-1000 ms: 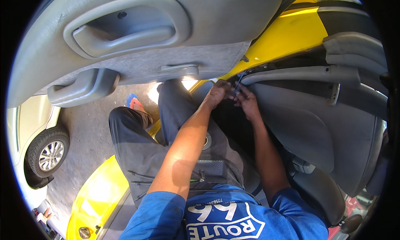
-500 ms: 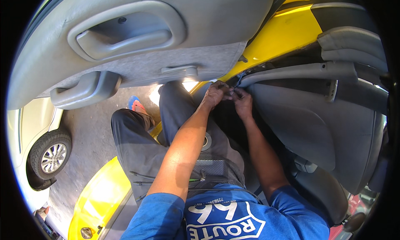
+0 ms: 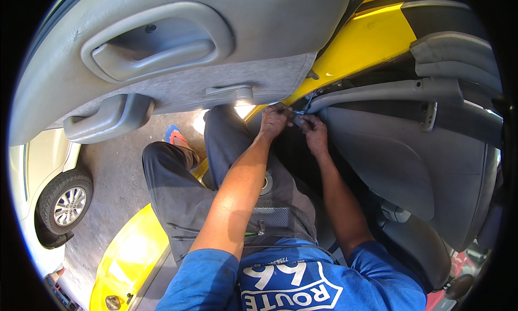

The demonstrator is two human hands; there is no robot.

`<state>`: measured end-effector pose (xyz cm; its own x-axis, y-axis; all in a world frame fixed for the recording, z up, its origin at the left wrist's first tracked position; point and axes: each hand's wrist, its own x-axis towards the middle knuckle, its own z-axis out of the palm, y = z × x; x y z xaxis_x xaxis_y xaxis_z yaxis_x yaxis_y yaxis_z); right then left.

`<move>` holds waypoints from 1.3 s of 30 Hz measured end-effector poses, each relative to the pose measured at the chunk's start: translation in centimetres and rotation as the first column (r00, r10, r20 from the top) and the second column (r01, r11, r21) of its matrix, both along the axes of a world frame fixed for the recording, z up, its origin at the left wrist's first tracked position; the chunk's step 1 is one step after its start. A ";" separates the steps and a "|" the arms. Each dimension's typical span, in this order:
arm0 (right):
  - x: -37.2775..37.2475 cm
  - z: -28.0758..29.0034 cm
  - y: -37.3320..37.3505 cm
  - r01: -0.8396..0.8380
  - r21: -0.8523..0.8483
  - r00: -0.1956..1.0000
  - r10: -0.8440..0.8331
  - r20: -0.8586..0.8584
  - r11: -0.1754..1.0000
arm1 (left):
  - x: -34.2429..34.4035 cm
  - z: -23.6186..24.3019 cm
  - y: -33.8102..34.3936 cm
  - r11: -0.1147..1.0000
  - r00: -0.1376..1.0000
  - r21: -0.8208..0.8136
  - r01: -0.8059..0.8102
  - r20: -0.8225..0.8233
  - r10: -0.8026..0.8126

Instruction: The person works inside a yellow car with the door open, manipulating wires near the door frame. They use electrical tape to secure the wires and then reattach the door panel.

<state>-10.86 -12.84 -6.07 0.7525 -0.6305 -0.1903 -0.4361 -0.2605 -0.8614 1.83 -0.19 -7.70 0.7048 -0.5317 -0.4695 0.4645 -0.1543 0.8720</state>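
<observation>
Thin bluish wires [image 3: 298,112] come out at the end of a long grey trim piece [image 3: 372,94], beside the yellow door frame. My left hand [image 3: 275,121] is closed, its fingertips pinching the wires from the left. Just right of it, my right hand [image 3: 314,136] is closed too, thumb and fingertips together under the wires. Whatever sits between the right fingertips is too small to make out. A narrow gap separates the two hands.
A grey door panel with a handle recess [image 3: 156,49] stands open at upper left. The yellow body frame [image 3: 372,33] runs along the top. At right is a large grey panel [image 3: 399,160]. A parked car's wheel [image 3: 67,200] shows at far left.
My hands have drawn slightly apart: the left has moved a little left, the right slightly down. More of the wires now shows between them.
</observation>
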 end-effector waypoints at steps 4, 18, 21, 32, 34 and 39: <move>-0.2 0.4 -0.2 -0.013 0.021 1.000 0.012 0.027 1.000 | 0.1 0.5 0.3 0.978 0.990 0.175 0.113 0.063 -0.126; -0.5 1.8 1.5 -0.042 -0.105 0.999 0.039 -0.029 0.994 | -0.4 -0.1 -0.2 0.809 0.863 0.588 -0.003 0.411 -0.295; -0.4 2.2 1.6 -0.048 -0.146 0.999 0.046 -0.016 0.988 | -0.8 1.5 1.1 0.758 0.829 0.651 -0.031 0.441 -0.345; -0.1 2.9 2.1 -0.246 -0.368 0.967 0.255 -0.025 0.897 | -1.8 3.4 -0.5 0.967 0.800 0.254 0.023 0.576 -0.170; -0.3 3.1 2.0 -0.285 -0.314 0.958 0.274 -0.081 0.906 | -1.3 3.0 -0.6 0.971 0.806 0.233 0.053 0.564 -0.179; -0.8 2.9 1.4 -0.281 -0.271 0.958 0.285 -0.026 0.920 | -0.5 1.8 -1.2 0.983 0.789 0.132 0.126 0.588 -0.180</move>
<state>-11.68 -11.42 -3.16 0.9085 -0.4167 -0.0320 -0.2989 -0.5943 -0.7466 1.35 -1.36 -5.90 0.7714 -0.6356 -0.0306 -0.1780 -0.2617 0.9486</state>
